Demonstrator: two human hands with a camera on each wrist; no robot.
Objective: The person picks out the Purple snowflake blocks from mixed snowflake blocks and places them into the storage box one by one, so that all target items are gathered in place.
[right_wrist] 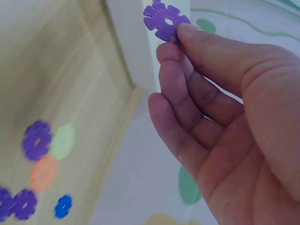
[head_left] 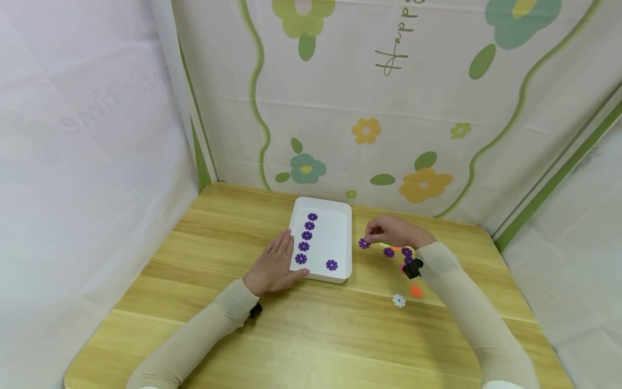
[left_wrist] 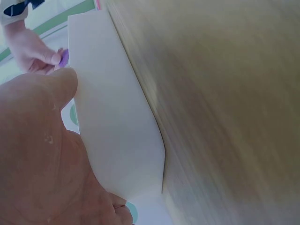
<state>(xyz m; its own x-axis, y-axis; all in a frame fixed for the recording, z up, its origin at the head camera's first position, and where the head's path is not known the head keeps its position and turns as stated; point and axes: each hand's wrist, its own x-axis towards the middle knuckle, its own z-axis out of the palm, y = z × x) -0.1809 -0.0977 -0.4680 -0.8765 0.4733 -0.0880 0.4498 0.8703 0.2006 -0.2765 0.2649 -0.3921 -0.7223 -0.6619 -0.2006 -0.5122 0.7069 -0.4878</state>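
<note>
The right hand [head_left: 396, 232] pinches a purple flower disc [head_left: 364, 243] at its fingertips, just right of the white tray [head_left: 345, 237]. The left hand [head_left: 274, 267] lies flat, fingers spread, against the tray's left wall. Six purple discs [head_left: 306, 235] lie inside; loose discs [head_left: 399, 300] sit right of it.
</note>
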